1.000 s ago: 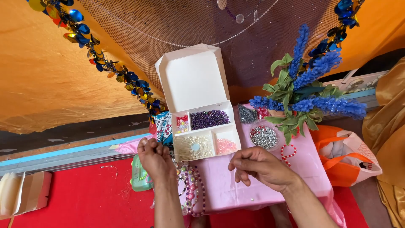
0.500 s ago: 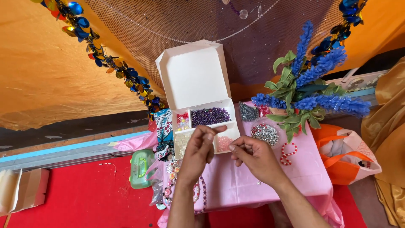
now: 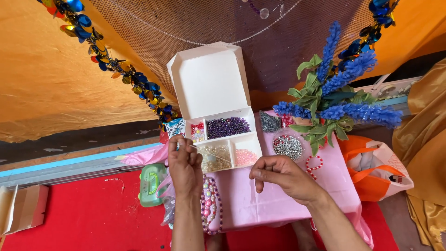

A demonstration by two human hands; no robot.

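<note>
Head view, hands (image 3: 186, 162) w/ thin thread (image 3: 211, 154), square cardboard bead box (image 3: 223, 139)

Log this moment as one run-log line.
left hand: pinches thin needle | right hand: loosely closed over pink cloth | open bead box: between hands

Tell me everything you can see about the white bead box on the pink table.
The white bead box looks like cardboard, its hinged lid standing open. Its tray has several compartments: purple beads at the back, red and pale ones in a small one beside them, clear and pink ones in front. It sits on the pink cloth. The left hand is at its front left corner; contact is unclear.
</note>
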